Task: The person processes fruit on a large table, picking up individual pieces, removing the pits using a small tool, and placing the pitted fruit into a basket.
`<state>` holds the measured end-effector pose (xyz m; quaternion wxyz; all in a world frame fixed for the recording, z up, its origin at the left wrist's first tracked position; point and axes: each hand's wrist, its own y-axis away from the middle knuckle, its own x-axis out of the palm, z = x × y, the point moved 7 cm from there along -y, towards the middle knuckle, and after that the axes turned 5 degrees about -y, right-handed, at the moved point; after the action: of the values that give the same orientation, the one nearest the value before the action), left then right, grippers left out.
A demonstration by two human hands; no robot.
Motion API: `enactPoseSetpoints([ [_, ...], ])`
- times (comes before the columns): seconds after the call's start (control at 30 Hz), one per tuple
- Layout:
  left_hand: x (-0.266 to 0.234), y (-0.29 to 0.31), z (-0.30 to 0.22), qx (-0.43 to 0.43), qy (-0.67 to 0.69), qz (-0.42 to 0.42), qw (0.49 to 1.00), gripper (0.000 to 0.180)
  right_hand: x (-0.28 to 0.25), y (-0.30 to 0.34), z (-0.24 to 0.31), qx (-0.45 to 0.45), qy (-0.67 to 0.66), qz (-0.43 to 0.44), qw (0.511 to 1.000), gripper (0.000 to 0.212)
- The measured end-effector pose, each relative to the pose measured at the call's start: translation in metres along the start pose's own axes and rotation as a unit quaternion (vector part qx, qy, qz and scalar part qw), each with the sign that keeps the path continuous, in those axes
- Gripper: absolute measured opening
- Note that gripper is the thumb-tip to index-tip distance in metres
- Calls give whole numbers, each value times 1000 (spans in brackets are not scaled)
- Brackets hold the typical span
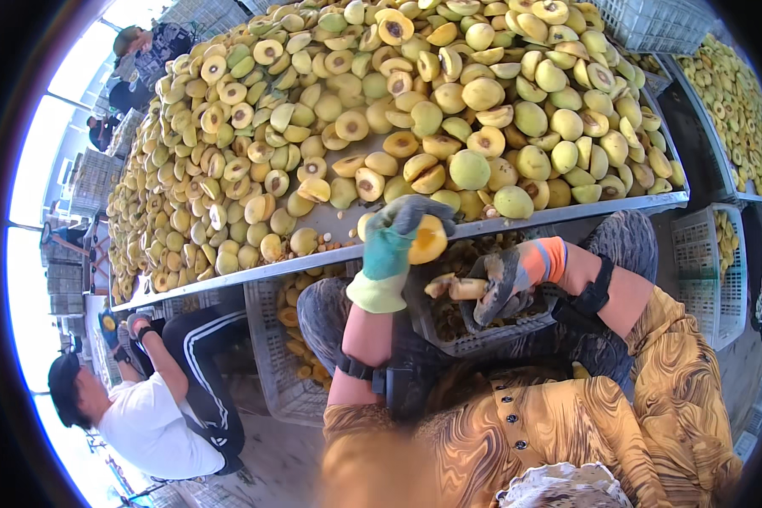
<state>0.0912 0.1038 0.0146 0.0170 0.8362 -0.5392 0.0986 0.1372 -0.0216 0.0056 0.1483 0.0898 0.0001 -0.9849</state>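
My left hand, in a green glove with dark grey fingers, is closed around a yellow peach half just over the table's metal edge. Another bit of yellow fruit shows on the glove's other side; whether it is held too I cannot tell. In a grey and orange glove, my right hand grips a short tool with a light, wooden-looking handle; its working end is unclear. Both hands are close together above a crate between my knees, with dark scraps inside. Heaped peaches, many halved with pits showing, cover the table beyond.
The table's metal rim runs across in front of me. A crate of peach pieces stands at my left knee, a white crate at right. On the left sits a co-worker in a white shirt. Another heaped table is far right.
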Motion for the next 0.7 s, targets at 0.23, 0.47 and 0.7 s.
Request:
enactPoseSetpoints([
  [0.23, -72, 67, -64, 133, -125, -223, 958, 36, 3, 12, -69, 260, 352, -19, 899, 24],
  [0.47, -157, 137, -64, -158, -842, -161, 489, 36, -7, 2, -130, 214, 156, -90, 960, 40],
  [0.7, -70, -7, -72, 28, -760, -90, 644, 36, 9, 18, -66, 214, 0, -115, 970, 38],
])
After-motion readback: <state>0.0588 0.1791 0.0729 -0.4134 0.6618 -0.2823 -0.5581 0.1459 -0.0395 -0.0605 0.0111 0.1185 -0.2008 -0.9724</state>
